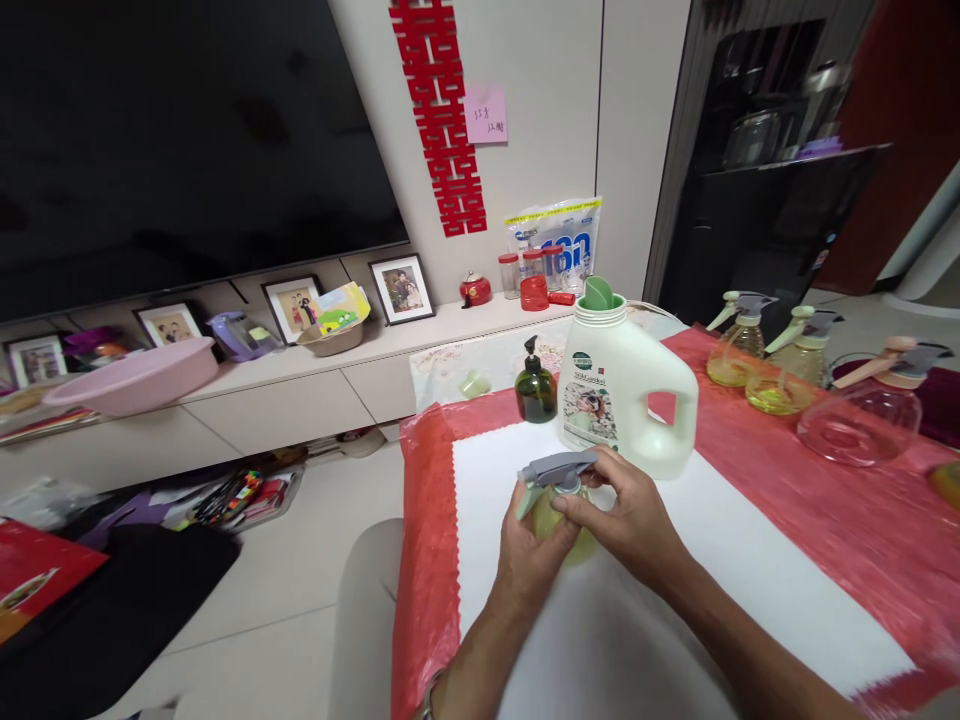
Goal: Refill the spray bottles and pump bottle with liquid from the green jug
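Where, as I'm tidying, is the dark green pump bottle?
In the head view, the dark pump bottle stands slightly right of centre, near the far edge of the white sheet, left of the big jug.

Cannot see much of the spray bottle (545, 516) behind the left hand (523, 550) and right hand (626, 510). Cannot read the small print on the jug (636, 355). Cannot follow the television (187, 140) past the top and left edges, nor the red table cover (780, 475) past the right.
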`<action>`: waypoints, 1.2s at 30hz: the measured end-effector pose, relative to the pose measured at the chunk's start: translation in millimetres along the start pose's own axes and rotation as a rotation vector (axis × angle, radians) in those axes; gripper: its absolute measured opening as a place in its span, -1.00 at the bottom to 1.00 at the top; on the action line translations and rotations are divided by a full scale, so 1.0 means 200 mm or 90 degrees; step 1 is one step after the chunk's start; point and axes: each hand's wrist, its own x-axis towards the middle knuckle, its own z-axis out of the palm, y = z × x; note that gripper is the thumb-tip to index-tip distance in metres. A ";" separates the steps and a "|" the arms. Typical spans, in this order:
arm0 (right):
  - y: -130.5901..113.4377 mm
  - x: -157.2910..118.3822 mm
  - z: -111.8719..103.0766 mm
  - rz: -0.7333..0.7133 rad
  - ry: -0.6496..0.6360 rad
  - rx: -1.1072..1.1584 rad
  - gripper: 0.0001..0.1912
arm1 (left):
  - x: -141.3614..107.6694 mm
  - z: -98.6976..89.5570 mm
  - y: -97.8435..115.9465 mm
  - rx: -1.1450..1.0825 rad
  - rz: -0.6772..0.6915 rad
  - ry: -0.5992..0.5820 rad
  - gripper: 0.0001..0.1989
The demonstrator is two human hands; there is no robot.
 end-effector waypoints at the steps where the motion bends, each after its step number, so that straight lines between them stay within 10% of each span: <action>1: 0.00 0.00 0.01 0.007 0.007 -0.002 -0.74 | 0.00 0.00 -0.01 0.017 0.021 0.006 -0.44; 17: 0.03 0.00 -0.03 0.035 -0.060 0.019 -0.74 | -0.01 -0.06 -0.14 0.082 0.000 0.115 -0.46; 36: 0.01 0.00 0.03 0.164 -0.027 0.104 -0.71 | 0.00 -0.05 -0.11 0.078 0.067 0.019 -0.46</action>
